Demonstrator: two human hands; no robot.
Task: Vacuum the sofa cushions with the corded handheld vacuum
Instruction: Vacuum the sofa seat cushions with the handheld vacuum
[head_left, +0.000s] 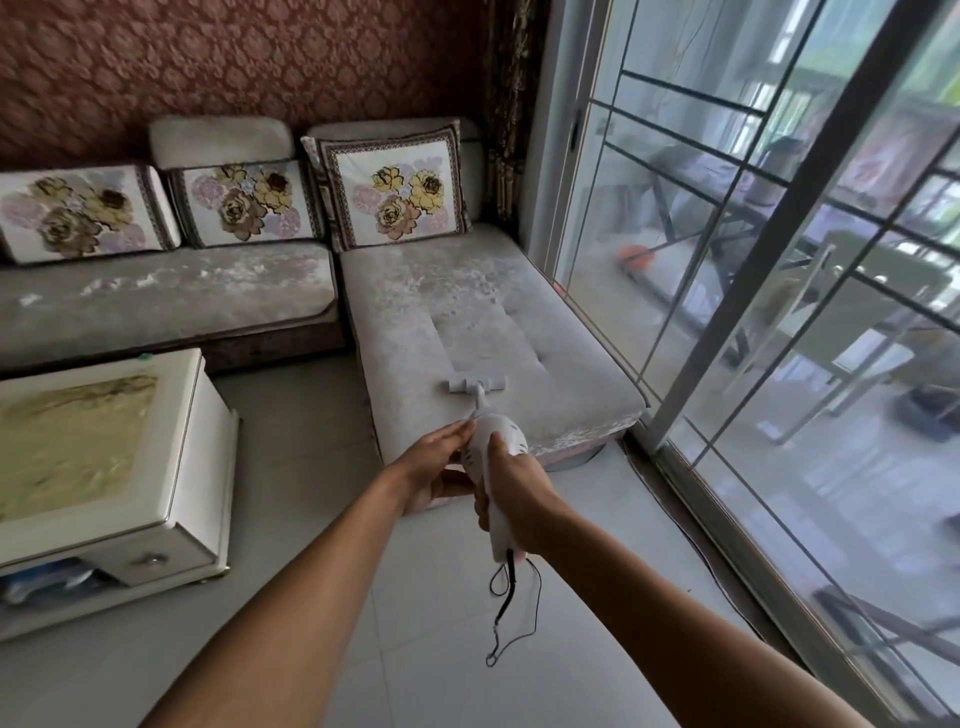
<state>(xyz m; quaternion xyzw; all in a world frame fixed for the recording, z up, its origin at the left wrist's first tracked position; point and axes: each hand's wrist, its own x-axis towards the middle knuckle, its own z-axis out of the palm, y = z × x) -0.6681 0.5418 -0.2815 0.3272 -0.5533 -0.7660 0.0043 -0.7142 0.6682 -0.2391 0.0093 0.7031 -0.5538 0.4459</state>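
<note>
White plastic vacuum (493, 441) nozzle (477, 385) on plush grey cushion (483, 312)

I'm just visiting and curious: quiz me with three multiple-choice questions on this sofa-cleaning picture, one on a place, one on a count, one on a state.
1. Where does the T-shaped nozzle of the white corded handheld vacuum rest?
A. on the grey chaise cushion by the glass door
B. on the tiled floor
C. on the white coffee table

2. How many square floral throw pillows stand along the sofa back?
A. one
B. three
C. five

3. How does the right hand meet the vacuum?
A. hangs free of it
B. lies flat on the floor
C. grips its handle

Answers:
1 A: the nozzle sits on the grey chaise cushion.
2 B: three floral pillows show.
3 C: its fingers curl round the handle, while the left hand touches the body.
</note>
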